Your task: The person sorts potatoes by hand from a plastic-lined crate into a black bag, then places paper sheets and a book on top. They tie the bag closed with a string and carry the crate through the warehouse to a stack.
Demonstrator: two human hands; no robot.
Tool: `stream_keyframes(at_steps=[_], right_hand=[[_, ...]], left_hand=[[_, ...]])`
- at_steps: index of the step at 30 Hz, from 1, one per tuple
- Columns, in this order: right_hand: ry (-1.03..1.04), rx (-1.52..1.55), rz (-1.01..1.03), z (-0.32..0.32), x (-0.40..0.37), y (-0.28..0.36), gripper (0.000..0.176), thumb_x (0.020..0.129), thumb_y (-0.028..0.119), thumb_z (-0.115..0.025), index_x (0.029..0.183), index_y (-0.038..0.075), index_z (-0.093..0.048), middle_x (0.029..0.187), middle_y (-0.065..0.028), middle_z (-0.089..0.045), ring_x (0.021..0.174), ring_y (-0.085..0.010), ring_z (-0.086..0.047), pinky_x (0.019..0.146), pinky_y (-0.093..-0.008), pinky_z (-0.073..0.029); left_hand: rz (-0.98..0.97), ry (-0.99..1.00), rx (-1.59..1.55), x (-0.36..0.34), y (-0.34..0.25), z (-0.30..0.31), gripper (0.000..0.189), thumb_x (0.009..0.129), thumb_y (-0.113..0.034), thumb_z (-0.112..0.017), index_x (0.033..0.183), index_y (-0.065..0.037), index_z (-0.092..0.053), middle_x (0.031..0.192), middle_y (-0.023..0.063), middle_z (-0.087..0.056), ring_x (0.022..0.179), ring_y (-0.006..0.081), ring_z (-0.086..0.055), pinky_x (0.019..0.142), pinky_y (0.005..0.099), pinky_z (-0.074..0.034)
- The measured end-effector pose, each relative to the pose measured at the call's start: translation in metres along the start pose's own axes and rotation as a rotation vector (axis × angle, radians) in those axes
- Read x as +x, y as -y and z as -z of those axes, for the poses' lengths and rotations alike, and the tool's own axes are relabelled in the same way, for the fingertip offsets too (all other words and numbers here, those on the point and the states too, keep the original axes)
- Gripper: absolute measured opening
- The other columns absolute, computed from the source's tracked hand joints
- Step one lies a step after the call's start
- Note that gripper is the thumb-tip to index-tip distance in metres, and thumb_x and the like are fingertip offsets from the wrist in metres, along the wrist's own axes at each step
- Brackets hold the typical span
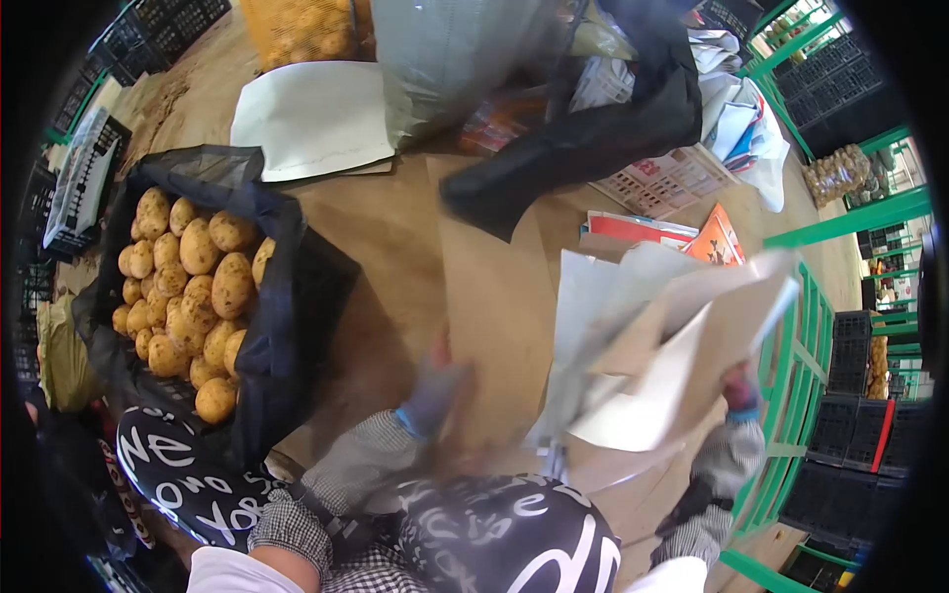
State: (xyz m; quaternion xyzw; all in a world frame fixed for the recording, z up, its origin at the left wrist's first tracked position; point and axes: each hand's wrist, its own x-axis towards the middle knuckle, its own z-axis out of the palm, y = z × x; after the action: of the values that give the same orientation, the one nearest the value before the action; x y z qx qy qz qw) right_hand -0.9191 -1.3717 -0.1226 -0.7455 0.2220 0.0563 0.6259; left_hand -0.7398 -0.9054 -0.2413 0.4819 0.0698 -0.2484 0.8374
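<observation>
My right hand [741, 392], gloved and with a checked sleeve, grips the edge of a bundle of white and brown paper sheets [647, 405]. Motion smears these sheets, which are raised on the right side. A gloved left hand, my left hand [432, 393], is beside the left edge of a long brown paper sheet [499, 287]. Its fingers are blurred and point forward, and I cannot tell whether they pinch the sheet. Left of that hand, potatoes [198, 287] fill a crate lined with dark mesh cloth [267, 366].
A white sheet [314, 119] lies at the back beside a netted bag of potatoes [301, 35]. Black cloth [593, 128] spreads over the back right, near printed papers [662, 183]. Green metal rails [791, 395] and stacked black crates [855, 430] stand at right.
</observation>
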Motion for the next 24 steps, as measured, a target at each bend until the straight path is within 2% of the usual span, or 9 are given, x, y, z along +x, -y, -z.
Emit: stream_keyframes(at_steps=[4, 6, 8, 11, 14, 17, 18, 21, 24], right_hand=[[0.139, -0.186, -0.014, -0.085, 0.123, 0.004, 0.034, 0.089, 0.026, -0.065, 0.112, 0.001, -0.062, 0.087, -0.0063, -0.066, 0.084, -0.0186, -0.063, 0.083, -0.0320, -0.050], [0.160, -0.183, -0.030, -0.145, 0.183, -0.020, 0.033, 0.089, 0.027, -0.066, 0.110, 0.001, -0.064, 0.088, -0.0060, -0.067, 0.084, -0.0193, -0.064, 0.084, -0.0328, -0.050], [0.173, -0.089, -0.092, -0.199, 0.207, -0.028, 0.038, 0.086, 0.026, -0.070, 0.111, -0.001, -0.062, 0.093, -0.0072, -0.068, 0.090, -0.0184, -0.064, 0.083, -0.0316, -0.051], [-0.006, -0.313, -0.160, -0.240, 0.238, -0.077, 0.041, 0.085, 0.023, -0.071, 0.116, -0.001, -0.058, 0.099, -0.0102, -0.067, 0.094, -0.0196, -0.064, 0.084, -0.0318, -0.051], [0.047, 0.158, -0.076, -0.243, 0.209, -0.060, 0.055, 0.082, 0.025, -0.074, 0.126, 0.002, -0.050, 0.104, -0.0126, -0.065, 0.090, -0.0229, -0.066, 0.081, -0.0387, -0.054], [0.009, 0.165, -0.133, -0.212, 0.192, -0.081, 0.045, 0.088, 0.020, -0.066, 0.125, -0.001, -0.050, 0.111, -0.0112, -0.063, 0.101, -0.0197, -0.063, 0.087, -0.0330, -0.051], [0.016, 0.135, -0.064, -0.208, 0.183, -0.075, 0.043, 0.089, 0.019, -0.063, 0.125, -0.001, -0.050, 0.112, -0.0111, -0.062, 0.103, -0.0193, -0.062, 0.088, -0.0332, -0.050], [0.022, 0.044, 0.091, -0.202, 0.153, -0.050, 0.038, 0.092, 0.017, -0.058, 0.124, -0.002, -0.050, 0.115, -0.0110, -0.062, 0.106, -0.0185, -0.060, 0.089, -0.0335, -0.049], [-0.048, -0.025, 0.119, -0.191, 0.115, -0.034, 0.037, 0.092, 0.016, -0.057, 0.123, -0.002, -0.051, 0.114, -0.0109, -0.062, 0.106, -0.0182, -0.060, 0.089, -0.0332, -0.049]], left_hand=[[0.272, 0.092, -0.069, 0.025, 0.079, 0.071, 0.041, 0.098, -0.028, -0.048, 0.134, -0.008, -0.042, 0.122, 0.0077, -0.054, 0.112, 0.0157, -0.054, 0.094, 0.0303, -0.046], [0.357, 0.082, -0.223, 0.026, 0.078, 0.069, 0.045, 0.100, -0.033, -0.046, 0.138, -0.009, -0.040, 0.130, 0.0074, -0.052, 0.120, 0.0164, -0.050, 0.101, 0.0315, -0.043], [0.431, 0.118, -0.513, 0.025, 0.029, 0.046, 0.047, 0.101, -0.037, -0.044, 0.138, -0.010, -0.040, 0.132, 0.0063, -0.051, 0.124, 0.0159, -0.047, 0.104, 0.0324, -0.040], [0.094, 0.011, -0.229, 0.022, 0.104, 0.089, 0.059, 0.097, -0.030, -0.055, 0.145, -0.007, -0.030, 0.135, 0.0124, -0.050, 0.124, 0.0213, -0.049, 0.102, 0.0347, -0.042], [0.086, 0.074, 0.073, 0.012, 0.090, 0.083, 0.064, 0.094, -0.020, -0.059, 0.147, -0.006, -0.027, 0.133, 0.0140, -0.052, 0.118, 0.0235, -0.054, 0.098, 0.0343, -0.044], [0.068, 0.218, 0.314, -0.018, 0.000, 0.013, 0.068, 0.089, -0.012, -0.064, 0.147, -0.007, -0.029, 0.129, 0.0107, -0.055, 0.113, 0.0202, -0.056, 0.095, 0.0298, -0.044], [0.024, 0.262, 0.391, -0.019, -0.015, -0.003, 0.070, 0.087, -0.010, -0.066, 0.146, -0.007, -0.030, 0.127, 0.0093, -0.055, 0.111, 0.0187, -0.057, 0.095, 0.0280, -0.044], [0.340, 0.308, -0.003, -0.008, -0.001, -0.005, 0.060, 0.085, -0.008, -0.068, 0.140, -0.005, -0.042, 0.128, 0.0061, -0.055, 0.117, 0.0145, -0.051, 0.096, 0.0257, -0.042], [0.229, 0.467, -0.005, -0.017, -0.021, -0.019, 0.045, 0.086, -0.005, -0.064, 0.130, -0.004, -0.054, 0.126, 0.0035, -0.057, 0.119, 0.0121, -0.050, 0.096, 0.0249, -0.042]])
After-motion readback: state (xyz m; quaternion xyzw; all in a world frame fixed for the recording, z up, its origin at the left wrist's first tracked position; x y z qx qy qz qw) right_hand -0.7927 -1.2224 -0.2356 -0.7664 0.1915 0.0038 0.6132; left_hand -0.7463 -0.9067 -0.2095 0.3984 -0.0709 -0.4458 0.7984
